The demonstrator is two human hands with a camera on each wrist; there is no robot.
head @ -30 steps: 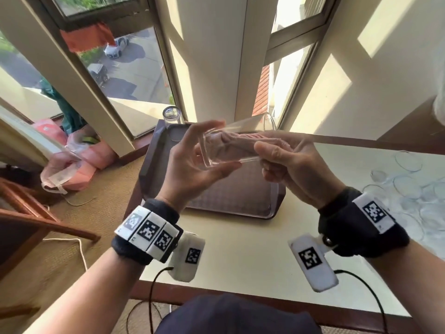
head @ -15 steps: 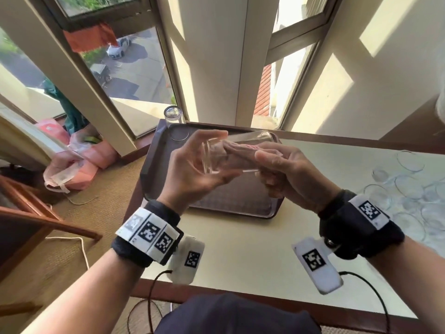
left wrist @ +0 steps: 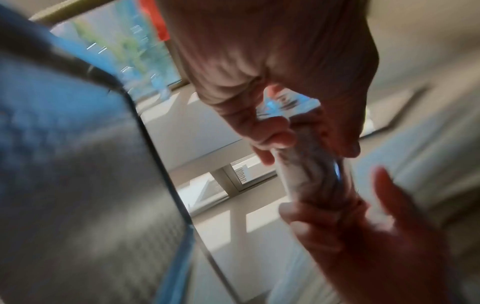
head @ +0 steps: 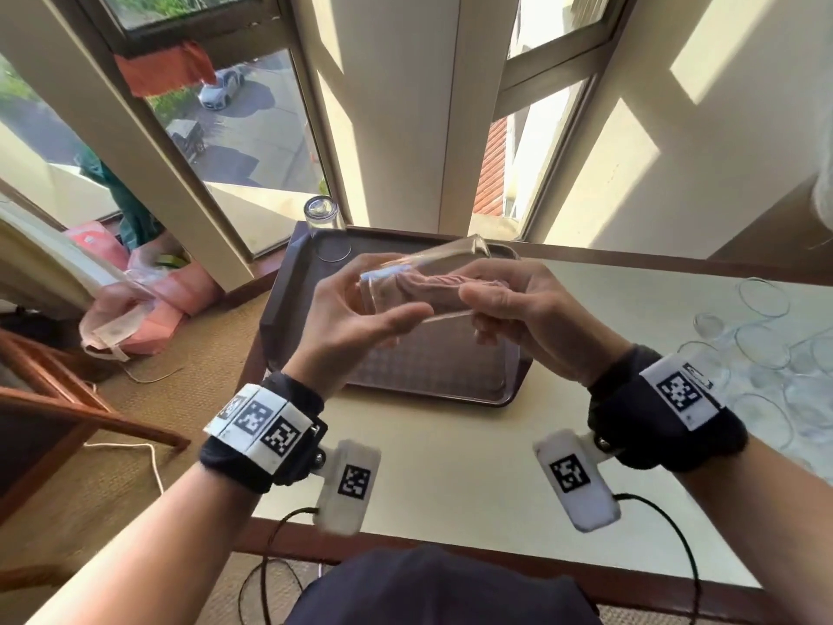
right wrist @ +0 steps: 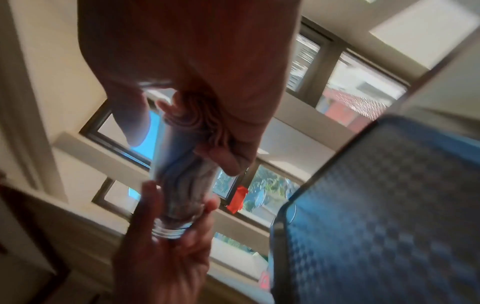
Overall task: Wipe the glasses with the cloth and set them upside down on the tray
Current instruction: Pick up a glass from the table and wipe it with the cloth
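A clear drinking glass (head: 419,286) is held on its side in the air above the dark tray (head: 279,309), between the person's two hands. The left hand (head: 356,322) grips the closed base end of the glass, thumb below and fingers curled over the top; in the right wrist view the thick base sits against the left palm. The right hand (head: 532,318) is at the open end, its fingers closed round a pinkish cloth (head: 432,288) that is bunched and pushed inside the glass, filling most of its length. In the left wrist view, the cloth (left wrist: 311,170) appears as a twisted roll seen through the glass wall, with the right hand's fingers (left wrist: 270,131) pinching it at the rim. The tray lies on a pale table (head: 450,466) with a wooden edge, set against a window. A second glass (head: 327,227) stands upside down in the tray's far left corner. More clear glasses (head: 762,349) are grouped on the table to the right, well apart from the tray; glare makes their number uncertain. Both wrists carry black bands with white printed marker blocks and small cabled cameras.
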